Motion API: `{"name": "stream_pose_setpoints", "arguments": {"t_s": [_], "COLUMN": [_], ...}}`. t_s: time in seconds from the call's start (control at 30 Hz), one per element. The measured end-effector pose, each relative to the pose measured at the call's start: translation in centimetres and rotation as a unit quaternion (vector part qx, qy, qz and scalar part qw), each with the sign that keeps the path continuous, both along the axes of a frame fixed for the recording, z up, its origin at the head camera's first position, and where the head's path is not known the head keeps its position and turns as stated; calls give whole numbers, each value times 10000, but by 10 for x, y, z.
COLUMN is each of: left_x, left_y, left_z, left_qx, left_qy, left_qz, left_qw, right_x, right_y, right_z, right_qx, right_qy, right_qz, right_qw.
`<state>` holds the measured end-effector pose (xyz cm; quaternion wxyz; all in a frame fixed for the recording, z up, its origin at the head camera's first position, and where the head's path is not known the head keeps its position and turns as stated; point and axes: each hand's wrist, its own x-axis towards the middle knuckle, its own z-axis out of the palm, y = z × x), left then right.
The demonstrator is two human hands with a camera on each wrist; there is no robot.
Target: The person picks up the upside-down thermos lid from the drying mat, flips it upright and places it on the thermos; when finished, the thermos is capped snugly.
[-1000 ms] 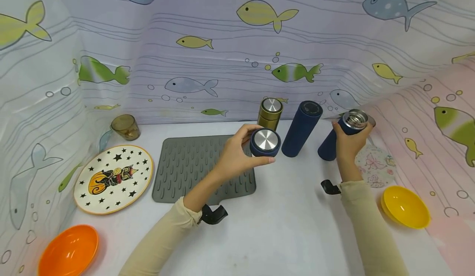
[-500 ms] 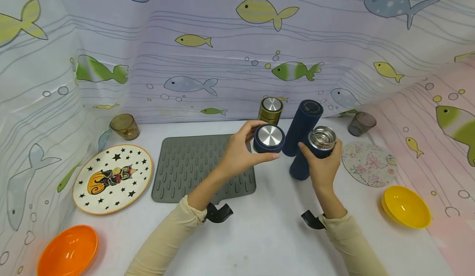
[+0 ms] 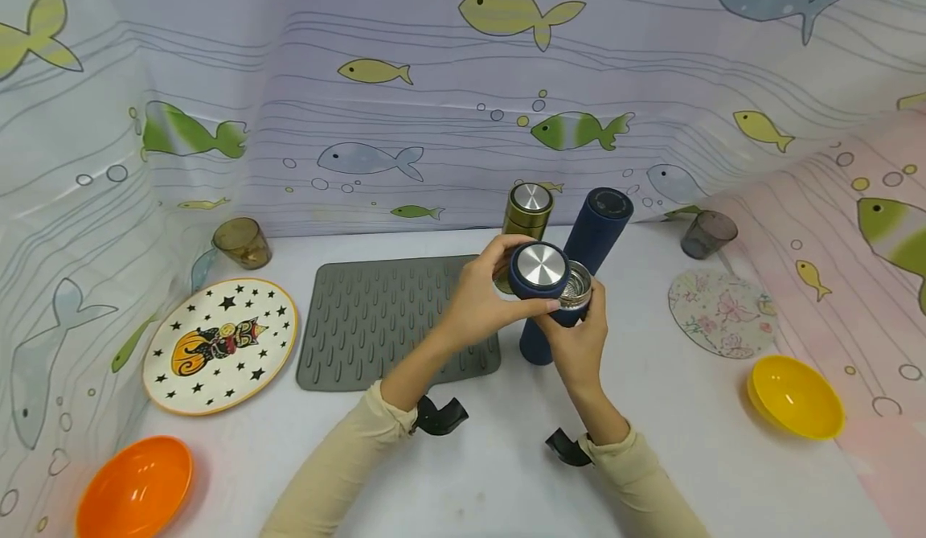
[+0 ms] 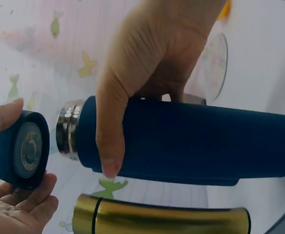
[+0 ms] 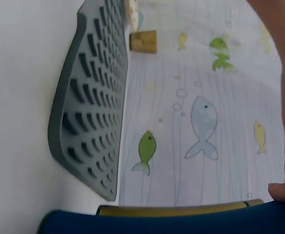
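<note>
My left hand (image 3: 486,303) grips a dark blue cap (image 3: 538,269) with a steel top, seen from its inner side in the left wrist view (image 4: 18,151). My right hand (image 3: 581,347) holds an open dark blue thermos (image 3: 536,347) around its upper body, tilted, base near the table. Its steel mouth (image 3: 576,285) lies right beside the cap, partly behind it. In the left wrist view the thermos (image 4: 191,141) lies across the frame with the right thumb over it and a small gap between mouth and cap.
A gold flask (image 3: 529,208) and a second blue thermos (image 3: 602,223) stand just behind. A grey drying mat (image 3: 376,321), cat plate (image 3: 220,345), orange bowl (image 3: 133,486), yellow bowl (image 3: 796,397), floral coaster (image 3: 719,313), brown cup (image 3: 242,242) and grey cup (image 3: 707,234) surround them.
My right hand has carried the open thermos leftward from the right side up to the cap. My left hand has shifted slightly right with the cap.
</note>
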<state>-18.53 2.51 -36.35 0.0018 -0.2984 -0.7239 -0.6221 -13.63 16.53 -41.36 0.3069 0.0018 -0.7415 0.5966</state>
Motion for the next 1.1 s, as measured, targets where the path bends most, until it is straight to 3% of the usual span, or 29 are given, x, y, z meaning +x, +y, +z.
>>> {"name": "stream_pose_setpoints", "arguments": {"t_s": [0.13, 0.4, 0.77, 0.93, 1.1], "left_x": [-2, -5, -10, -11, -12], "left_y": [12, 36, 40, 41, 48], "left_z": [-1, -11, -22, -28, -29], "left_qx": [-26, -439, -423, -423, -587], "left_qy": [-84, 107, 156, -51, 24], "left_qz": [-172, -98, -158, -255, -8], "left_qw": [9998, 9989, 9989, 9988, 9983], "right_x": [1, 4, 5, 5, 5], "right_y": [2, 5, 10, 10, 10], "right_z": [-4, -7, -8, -8, -8], "right_qx": [38, 220, 520, 576, 505], "right_qy": [-42, -143, -28, -14, 4], "right_qz": [-84, -184, -45, -79, -61], "right_qw": [9999, 9995, 9986, 9983, 9987]}}
